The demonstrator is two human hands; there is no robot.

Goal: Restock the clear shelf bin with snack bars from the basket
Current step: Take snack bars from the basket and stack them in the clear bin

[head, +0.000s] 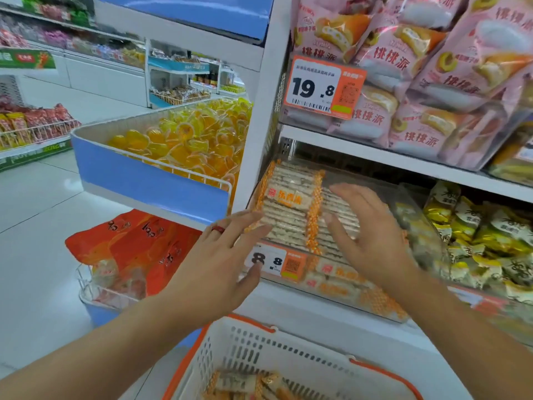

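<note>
**Loose pack could slide off the pile**

A pack of snack bars lies on top of the stock in the clear bin, tilted toward the front. Both hands are spread wide with straight fingers: the left hand touches the pack's near corner, the right hand lies flat over the packs beside it. Neither grips anything. Because the pile looks heaped, the top pack may slip over the front wall when the hands lift. More bars wait in the basket below.
</note>
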